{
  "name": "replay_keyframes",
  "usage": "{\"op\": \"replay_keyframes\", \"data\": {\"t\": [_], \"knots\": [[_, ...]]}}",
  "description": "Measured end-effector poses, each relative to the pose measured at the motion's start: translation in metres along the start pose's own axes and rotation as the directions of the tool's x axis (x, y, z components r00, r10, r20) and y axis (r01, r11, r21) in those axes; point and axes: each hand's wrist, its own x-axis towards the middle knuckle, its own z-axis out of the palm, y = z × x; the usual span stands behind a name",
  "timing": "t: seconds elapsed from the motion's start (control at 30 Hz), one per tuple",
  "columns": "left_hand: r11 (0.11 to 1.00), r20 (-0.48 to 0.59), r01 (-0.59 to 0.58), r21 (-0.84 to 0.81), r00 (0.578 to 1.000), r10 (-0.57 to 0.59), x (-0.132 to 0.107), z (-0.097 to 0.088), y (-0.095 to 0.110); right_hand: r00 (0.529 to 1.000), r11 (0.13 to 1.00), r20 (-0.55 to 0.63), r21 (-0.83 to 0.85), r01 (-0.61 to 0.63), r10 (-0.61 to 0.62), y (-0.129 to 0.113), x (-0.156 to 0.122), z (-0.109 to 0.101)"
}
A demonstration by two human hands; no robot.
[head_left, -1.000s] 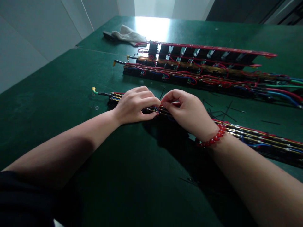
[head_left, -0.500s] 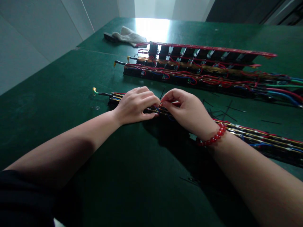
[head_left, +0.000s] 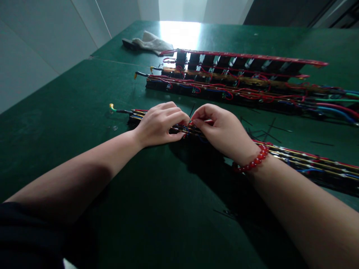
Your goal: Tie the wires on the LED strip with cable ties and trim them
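Head view, close, forward and down

green table (head_left: 70,112); red bead bracelet (head_left: 254,161); white cloth (head_left: 150,40)

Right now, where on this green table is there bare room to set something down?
Bare green table lies left of the near wired strip, and in front of both hands. Crowded: the far wired assembly, and loose black ties between the two. A cloth sits at the far edge.
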Motion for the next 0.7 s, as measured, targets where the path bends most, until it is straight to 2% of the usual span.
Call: {"op": "replay_keyframes", "data": {"t": [0.53,0.7], "knots": [[0.992,-0.099,-0.127,-0.021,0.987,0.124,0.0005,0.0,-0.0006,0.997,0.998,-0.056,0.026,-0.051,0.053,-0.0003,0.0005,0.0004],[0.994,-0.091,-0.108,-0.014,0.99,0.106,0.0,0.0,-0.001,0.997,0.996,-0.039,0.063,-0.058,0.06,-0.0007,0.0005,-0.0002]]}}
